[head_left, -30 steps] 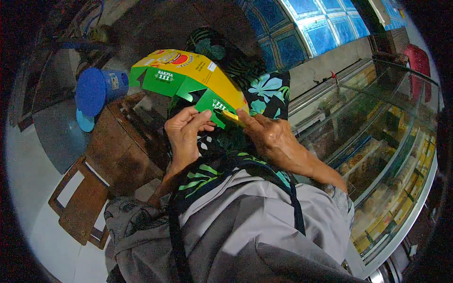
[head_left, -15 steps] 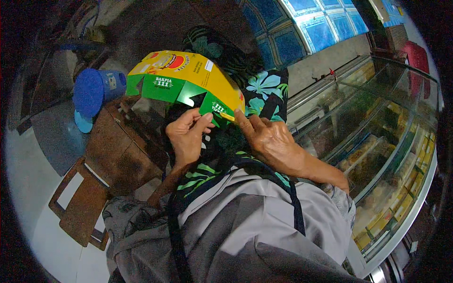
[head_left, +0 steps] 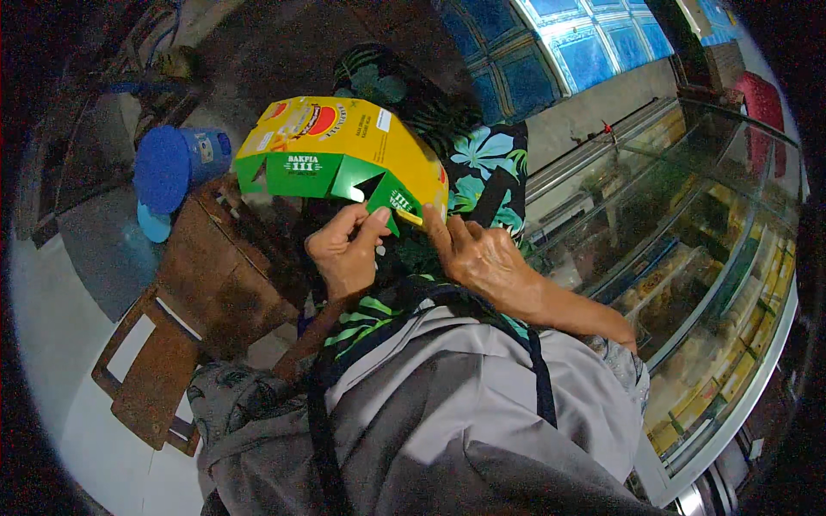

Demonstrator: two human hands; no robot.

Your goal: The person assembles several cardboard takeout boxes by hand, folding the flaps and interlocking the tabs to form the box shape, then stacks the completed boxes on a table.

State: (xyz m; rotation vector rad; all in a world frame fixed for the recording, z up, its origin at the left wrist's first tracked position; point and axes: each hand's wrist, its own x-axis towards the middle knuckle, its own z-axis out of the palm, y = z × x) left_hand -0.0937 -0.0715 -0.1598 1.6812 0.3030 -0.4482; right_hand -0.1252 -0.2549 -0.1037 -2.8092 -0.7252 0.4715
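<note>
A yellow and green cardboard box (head_left: 370, 142), partly folded, is held up over my lap, its panels bent in an arc and its green side flaps toward me. Thumb and fingers of my left hand (head_left: 346, 251) pinch a green flap near the box's near right end. My right hand (head_left: 483, 262) grips that same end, with the forefinger laid along the yellow edge by a narrow folded flap. Some right fingertips are hidden beneath the hand. Below the box lies dark cloth with blue and green flowers (head_left: 477, 155).
A glass display case (head_left: 688, 249) with yellow boxes inside stands close on my right. At left are a blue plastic bucket (head_left: 163, 172) and a brown wooden chair (head_left: 215, 267). Blue tiles (head_left: 594, 43) cover a surface at the far right. A red chair (head_left: 761, 103) stands behind the case.
The box has tilted and shifted slightly, its far left end dropping a little. Both hands keep their hold at the near right end, with only small movements.
</note>
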